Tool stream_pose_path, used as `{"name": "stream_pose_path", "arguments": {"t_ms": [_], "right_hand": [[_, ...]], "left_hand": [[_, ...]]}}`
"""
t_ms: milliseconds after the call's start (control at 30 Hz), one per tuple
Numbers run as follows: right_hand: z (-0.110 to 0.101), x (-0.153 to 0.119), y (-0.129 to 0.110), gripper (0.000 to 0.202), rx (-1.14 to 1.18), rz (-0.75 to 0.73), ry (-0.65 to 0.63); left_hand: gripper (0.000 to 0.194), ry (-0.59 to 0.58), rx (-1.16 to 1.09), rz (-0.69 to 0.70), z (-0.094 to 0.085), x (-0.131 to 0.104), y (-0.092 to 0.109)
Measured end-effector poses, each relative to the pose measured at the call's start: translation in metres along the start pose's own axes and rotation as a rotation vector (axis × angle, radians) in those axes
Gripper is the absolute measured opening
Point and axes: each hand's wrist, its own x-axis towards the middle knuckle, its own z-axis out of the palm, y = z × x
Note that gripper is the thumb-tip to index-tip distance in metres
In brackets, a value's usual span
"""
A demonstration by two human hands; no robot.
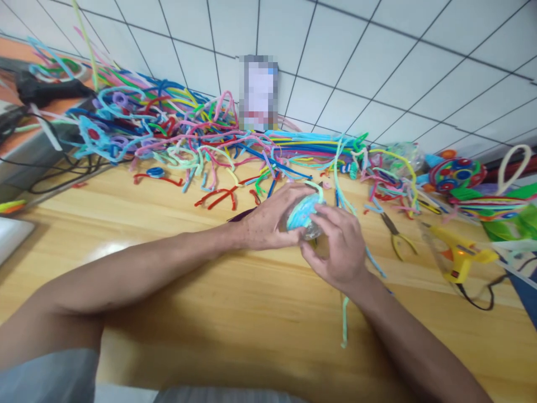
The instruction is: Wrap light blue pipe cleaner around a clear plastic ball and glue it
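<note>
A clear, round plastic piece partly covered by a coil of light-blue and pale-green pipe cleaner (302, 212) is held above the table. My left hand (271, 218) is closed around its left side, thumb below and fingers over the top. From the right, my right hand (339, 240) grips the edge of the coil with bent fingers; the exact contact of the thumb is hard to see. Loose pipe cleaner ends (344, 322) hang out past my right hand towards the table's front. Part of the round piece is hidden by my fingers.
A tangled heap of coloured pipe cleaners (188, 134) lines the wall. On the right lie pliers (400, 242) and a yellow glue gun (461, 254) with its lit light and cord. A decorated colourful ball (457, 172) sits behind them. A blurred-out screen (258, 92) leans on the tiles.
</note>
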Motion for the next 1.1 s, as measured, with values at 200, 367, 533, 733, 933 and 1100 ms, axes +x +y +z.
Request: {"name": "stream_pose_path", "arguments": {"t_ms": [200,367,533,733,933,1100], "right_hand": [[0.002,-0.002,-0.002,0.071,0.01,0.003,-0.002],[0.003,-0.002,-0.005,0.078,0.011,-0.014,0.002],[-0.007,0.002,0.006,0.08,0.115,0.025,-0.066],[-0.025,0.008,0.024,0.054,0.241,0.162,-0.116],[-0.015,0.007,0.033,0.051,0.378,0.203,-0.214],[-0.01,0.006,0.035,0.044,0.4,0.223,-0.203]], "left_hand": [[0.059,-0.029,-0.011,0.022,-0.003,0.001,0.0],[0.051,-0.061,-0.04,-0.01,-0.005,0.0,0.003],[0.052,-0.093,-0.086,-0.066,-0.006,-0.002,0.007],[0.047,-0.111,-0.094,-0.065,-0.009,0.002,0.014],[0.048,-0.14,-0.102,-0.075,-0.011,0.003,0.014],[0.048,-0.149,-0.096,-0.056,-0.011,0.002,0.01]]}}
